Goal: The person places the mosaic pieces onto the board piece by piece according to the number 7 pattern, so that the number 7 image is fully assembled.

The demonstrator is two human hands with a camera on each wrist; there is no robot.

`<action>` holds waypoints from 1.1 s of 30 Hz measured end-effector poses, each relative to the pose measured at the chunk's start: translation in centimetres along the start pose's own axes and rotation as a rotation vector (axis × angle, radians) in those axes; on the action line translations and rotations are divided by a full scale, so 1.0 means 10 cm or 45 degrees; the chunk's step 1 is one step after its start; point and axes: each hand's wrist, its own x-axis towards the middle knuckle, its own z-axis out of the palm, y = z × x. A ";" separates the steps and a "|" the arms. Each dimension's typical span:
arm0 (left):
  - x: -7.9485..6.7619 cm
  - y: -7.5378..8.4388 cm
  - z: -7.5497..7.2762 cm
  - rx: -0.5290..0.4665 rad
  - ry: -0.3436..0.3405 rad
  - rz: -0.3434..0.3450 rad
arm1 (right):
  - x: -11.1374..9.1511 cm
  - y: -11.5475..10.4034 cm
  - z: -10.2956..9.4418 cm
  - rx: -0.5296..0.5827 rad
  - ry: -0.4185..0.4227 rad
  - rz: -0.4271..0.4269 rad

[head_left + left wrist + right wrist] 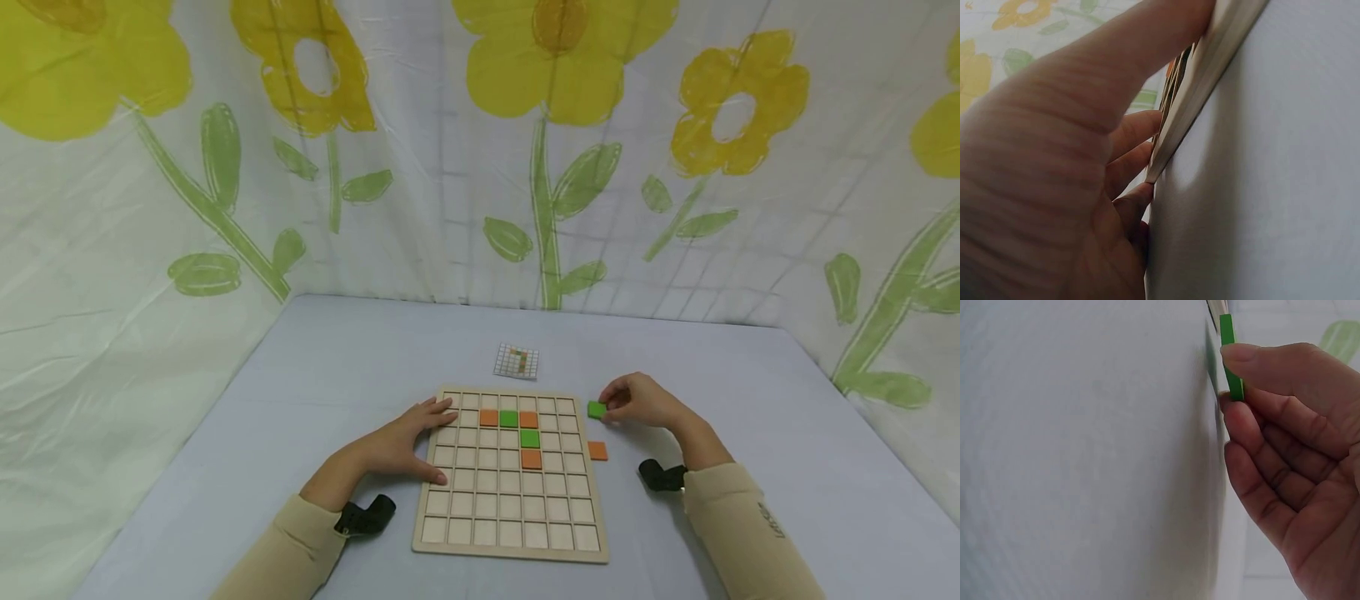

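Observation:
My right hand (640,401) pinches a green square tile (596,410) between thumb and fingers, just off the right edge of a wooden grid board (510,531). In the right wrist view the green tile (1231,359) is seen edge-on, thumb on one side and fingertips under it. My left hand (399,439) rests along the board's left edge, thumb and fingers spread and touching the rim. Several tiles lie in the board's cells: an orange tile (489,418), a green tile (508,419) and others in the same row and column below.
A loose orange tile (597,451) lies on the table against the board's right edge. Behind the board is a small printed pattern card (516,361) with a coloured grid. A flowered curtain (420,208) hangs beyond the table's back edge.

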 end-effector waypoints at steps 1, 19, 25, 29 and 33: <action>0.00 0.00 0.00 0.000 0.000 0.001 | -0.01 -0.01 0.00 -0.001 0.003 -0.001; -0.01 0.02 0.00 0.001 0.004 -0.001 | -0.20 -0.20 0.07 -0.010 0.008 -0.126; -0.01 0.02 0.00 0.005 -0.003 -0.005 | -0.26 -0.33 0.14 -0.040 -0.010 -0.168; -0.01 0.03 -0.01 0.002 -0.002 -0.004 | -0.29 -0.42 0.19 -0.061 -0.023 -0.193; -0.01 0.04 -0.01 0.003 0.004 -0.003 | -0.31 -0.49 0.24 -0.052 -0.026 -0.209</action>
